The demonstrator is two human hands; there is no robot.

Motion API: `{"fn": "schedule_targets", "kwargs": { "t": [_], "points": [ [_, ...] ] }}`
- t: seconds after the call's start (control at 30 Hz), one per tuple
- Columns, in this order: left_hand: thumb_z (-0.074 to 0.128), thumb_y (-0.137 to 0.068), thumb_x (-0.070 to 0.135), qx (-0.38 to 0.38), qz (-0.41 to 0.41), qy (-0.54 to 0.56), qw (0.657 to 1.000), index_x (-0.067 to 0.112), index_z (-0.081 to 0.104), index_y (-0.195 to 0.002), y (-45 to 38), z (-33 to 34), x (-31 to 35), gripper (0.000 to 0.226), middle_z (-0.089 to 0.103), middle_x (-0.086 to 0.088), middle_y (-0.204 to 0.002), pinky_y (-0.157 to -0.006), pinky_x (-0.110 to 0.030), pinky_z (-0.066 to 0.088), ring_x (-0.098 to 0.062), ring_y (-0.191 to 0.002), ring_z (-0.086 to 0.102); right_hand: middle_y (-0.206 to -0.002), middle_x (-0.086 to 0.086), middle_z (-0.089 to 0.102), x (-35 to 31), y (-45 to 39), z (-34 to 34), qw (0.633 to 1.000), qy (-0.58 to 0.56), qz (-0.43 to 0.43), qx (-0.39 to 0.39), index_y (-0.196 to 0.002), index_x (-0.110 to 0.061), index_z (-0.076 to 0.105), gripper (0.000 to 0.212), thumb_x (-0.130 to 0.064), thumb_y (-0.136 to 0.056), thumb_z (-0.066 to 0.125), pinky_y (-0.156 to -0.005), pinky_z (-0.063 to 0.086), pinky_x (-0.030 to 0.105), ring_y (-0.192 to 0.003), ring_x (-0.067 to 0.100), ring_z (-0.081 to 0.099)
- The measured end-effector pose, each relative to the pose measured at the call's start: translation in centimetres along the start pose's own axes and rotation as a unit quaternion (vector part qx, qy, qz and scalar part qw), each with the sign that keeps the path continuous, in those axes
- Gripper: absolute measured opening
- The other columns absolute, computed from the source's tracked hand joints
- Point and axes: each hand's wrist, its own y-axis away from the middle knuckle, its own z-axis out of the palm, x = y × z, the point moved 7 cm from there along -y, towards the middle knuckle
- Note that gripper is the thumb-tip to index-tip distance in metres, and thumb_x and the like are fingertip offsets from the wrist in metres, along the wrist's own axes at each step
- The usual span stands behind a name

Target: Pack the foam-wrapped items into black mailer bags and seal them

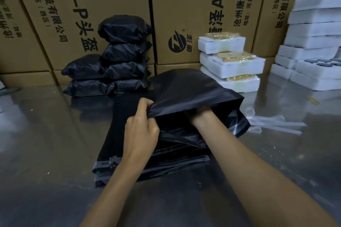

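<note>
A black mailer bag (193,94) lies with its mouth toward me on a flat stack of empty black mailer bags (147,164). My left hand (142,127) pinches the upper lip of the bag's mouth and lifts it. My right hand (201,114) is pushed inside the bag past the wrist, so its fingers are hidden. Three foam-wrapped items (232,64) with yellow contents are stacked just behind the bag, to the right.
Several filled, sealed black bags (118,61) are piled at the back left against large cardboard boxes (103,5). White foam trays (313,42) are stacked at the far right. Peeled white strips (273,123) lie on the shiny metal table (46,134).
</note>
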Motion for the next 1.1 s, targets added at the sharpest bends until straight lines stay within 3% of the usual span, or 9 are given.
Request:
{"fn": "schedule_targets", "kwargs": {
  "t": [0.1,0.17,0.3,0.43,0.53,0.67,0.87,0.97,1.1],
  "points": [
    [0.041,-0.089,-0.009,0.034,-0.007,-0.001,0.999,0.023,0.049,-0.1,-0.3,-1.1,-0.6,0.036,0.046,0.0,-0.049,-0.039,-0.032,0.027,-0.016,-0.04,0.041,-0.135,0.013,0.054,1.0,0.7,0.1,0.999,-0.037,0.035,-0.009,-0.143,-0.01,0.043,0.037,-0.014,-0.109,0.031,-0.095,0.041,0.029,-0.123,0.031,0.052],
    [0.041,-0.086,-0.012,0.056,0.018,-0.017,0.998,0.025,0.048,-0.101,0.1,-2.4,-0.8,0.041,0.045,0.001,-0.048,-0.038,-0.026,0.026,-0.019,-0.042,0.044,-0.154,0.017,0.041,1.6,0.8,-0.3,1.0,0.013,0.027,-0.009,-0.151,-0.001,0.034,0.042,-0.008,-0.11,0.027,-0.096,0.039,0.034,-0.134,0.034,0.047],
    [0.043,-0.082,-0.01,0.053,0.036,-0.067,0.996,0.026,0.045,-0.107,1.6,-3.8,-2.1,0.044,0.049,-0.003,-0.05,-0.037,-0.034,0.032,-0.022,-0.04,0.044,-0.103,0.012,0.059,2.3,1.2,0.3,0.998,0.055,0.021,-0.032,-0.136,0.002,0.051,0.034,-0.003,-0.108,0.031,-0.097,0.046,0.038,-0.083,0.021,0.057],
    [0.044,-0.088,-0.008,0.02,-0.029,-0.103,0.994,0.025,0.047,-0.107,2.4,-4.3,-5.7,0.038,0.048,0.0,-0.048,-0.041,-0.043,0.035,-0.019,-0.039,0.045,-0.132,0.023,0.059,4.2,2.3,-1.2,0.967,0.223,0.122,-0.021,-0.124,0.0,0.058,0.028,-0.017,-0.107,0.043,-0.082,0.054,0.039,-0.124,0.039,0.058],
    [0.049,-0.093,0.001,-0.053,-0.085,-0.101,0.99,0.034,0.05,-0.09,3.0,-4.2,-8.3,0.034,0.057,0.005,-0.055,-0.043,-0.036,0.046,-0.015,-0.048,0.056,-0.13,0.036,0.058,4.8,3.7,-4.4,0.94,0.278,0.194,-0.03,-0.102,0.01,0.059,0.044,-0.02,-0.11,0.028,-0.087,0.054,0.042,-0.123,0.046,0.057],
    [0.05,-0.092,0.0,-0.168,-0.157,-0.051,0.972,0.033,0.054,-0.084,5.0,-3.4,-9.8,0.034,0.065,-0.006,-0.061,-0.042,-0.024,0.05,-0.017,-0.049,0.064,-0.067,0.015,0.072,4.4,5.5,-5.4,0.854,0.473,0.199,-0.086,-0.1,0.004,0.058,0.035,-0.016,-0.109,0.03,-0.052,0.058,0.023,-0.055,0.019,0.071],
    [0.071,-0.09,0.017,-0.318,-0.154,-0.032,0.935,0.018,0.056,-0.083,5.7,-5.1,-9.6,0.017,0.045,0.001,-0.045,-0.05,-0.026,0.033,-0.013,-0.042,0.038,-0.089,0.008,0.078,1.6,11.8,-4.8,0.682,0.691,0.12,-0.206,-0.095,-0.004,0.073,0.03,-0.027,-0.101,0.056,-0.076,0.058,0.023,-0.075,0.013,0.072],
    [0.074,-0.085,0.03,-0.279,-0.129,0.023,0.951,0.019,0.066,-0.076,2.9,-7.6,-7.1,0.016,0.043,0.003,-0.05,-0.046,-0.018,0.029,-0.009,-0.046,0.036,-0.08,0.019,0.076,-3.8,13.8,-3.6,0.721,0.651,0.108,-0.209,-0.081,-0.003,0.073,0.026,-0.016,-0.097,0.057,-0.063,0.06,0.025,-0.065,0.019,0.072],
    [0.068,-0.087,0.046,-0.184,-0.151,0.171,0.956,0.016,0.066,-0.099,-3.8,-5.2,-3.7,0.032,0.056,0.006,-0.073,-0.045,-0.019,0.038,-0.007,-0.053,0.048,-0.071,0.011,0.074,-10.4,10.6,0.6,0.781,0.603,-0.131,-0.098,-0.076,-0.01,0.071,0.021,-0.019,-0.093,0.062,-0.053,0.053,0.021,-0.061,0.017,0.066]
  ]
}}
